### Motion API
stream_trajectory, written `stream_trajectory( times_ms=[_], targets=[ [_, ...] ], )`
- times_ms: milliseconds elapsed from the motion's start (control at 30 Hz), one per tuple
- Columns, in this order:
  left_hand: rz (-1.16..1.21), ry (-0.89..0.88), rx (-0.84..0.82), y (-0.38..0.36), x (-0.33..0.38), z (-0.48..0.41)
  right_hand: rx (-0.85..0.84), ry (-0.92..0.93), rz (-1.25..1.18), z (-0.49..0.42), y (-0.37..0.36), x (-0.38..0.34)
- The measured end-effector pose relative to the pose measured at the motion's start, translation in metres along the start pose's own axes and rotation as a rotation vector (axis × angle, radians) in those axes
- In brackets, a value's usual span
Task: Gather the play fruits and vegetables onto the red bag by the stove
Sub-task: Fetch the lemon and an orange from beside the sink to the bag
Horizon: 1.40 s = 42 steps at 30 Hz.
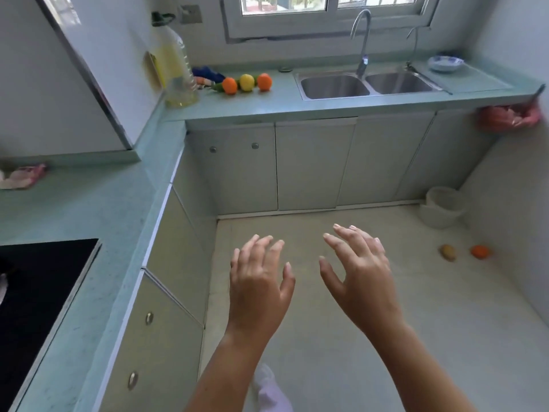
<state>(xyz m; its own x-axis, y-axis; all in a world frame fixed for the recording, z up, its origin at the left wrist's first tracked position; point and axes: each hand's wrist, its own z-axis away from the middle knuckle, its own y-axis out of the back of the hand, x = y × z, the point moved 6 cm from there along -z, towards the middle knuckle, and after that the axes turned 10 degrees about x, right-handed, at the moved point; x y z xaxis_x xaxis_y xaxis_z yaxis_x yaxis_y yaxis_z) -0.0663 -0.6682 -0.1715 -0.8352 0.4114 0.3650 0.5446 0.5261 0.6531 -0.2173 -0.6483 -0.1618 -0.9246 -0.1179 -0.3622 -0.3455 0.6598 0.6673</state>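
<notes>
My left hand (260, 276) and my right hand (358, 276) hover side by side over the floor, fingers spread, holding nothing. On the far counter left of the sink lie an orange play fruit (229, 85), a yellow lemon (247, 82) and a second orange (264, 81), with a blue item (208, 73) and a carrot-like piece (205, 81) behind them. On the floor at the right lie a brown potato (448, 252) and an orange fruit (480, 251). A pinkish-red bag (23, 176) lies crumpled on the left counter beyond the black stove (44, 281).
A large oil bottle (177, 69) stands in the counter corner. The double sink (367, 84) with a tap sits under the window, a blue bowl (445, 63) to its right. A red plastic bag (509, 118) hangs off the counter's right end. A white bin (442, 206) stands on the floor.
</notes>
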Motion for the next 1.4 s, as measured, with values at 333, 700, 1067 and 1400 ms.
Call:
stream_trajectory(
  times_ms=[333,700,1067,1400],
  targets=[
    [0.012,0.043,-0.002,-0.081,-0.098,-0.136,-0.028,0.010,-0.019,-0.137,-0.124,-0.012],
    [-0.005,0.039,-0.014,-0.180,-0.131,-0.228,-0.053,0.002,-0.043,-0.235,-0.217,0.046],
    [-0.008,0.000,0.022,-0.298,-0.108,-0.387,0.012,0.005,-0.090,-0.394,-0.282,0.140],
    [-0.003,0.097,-0.023,-0.361,-0.163,-0.446,-0.047,0.022,-0.111,-0.466,-0.359,0.157]
  ],
)
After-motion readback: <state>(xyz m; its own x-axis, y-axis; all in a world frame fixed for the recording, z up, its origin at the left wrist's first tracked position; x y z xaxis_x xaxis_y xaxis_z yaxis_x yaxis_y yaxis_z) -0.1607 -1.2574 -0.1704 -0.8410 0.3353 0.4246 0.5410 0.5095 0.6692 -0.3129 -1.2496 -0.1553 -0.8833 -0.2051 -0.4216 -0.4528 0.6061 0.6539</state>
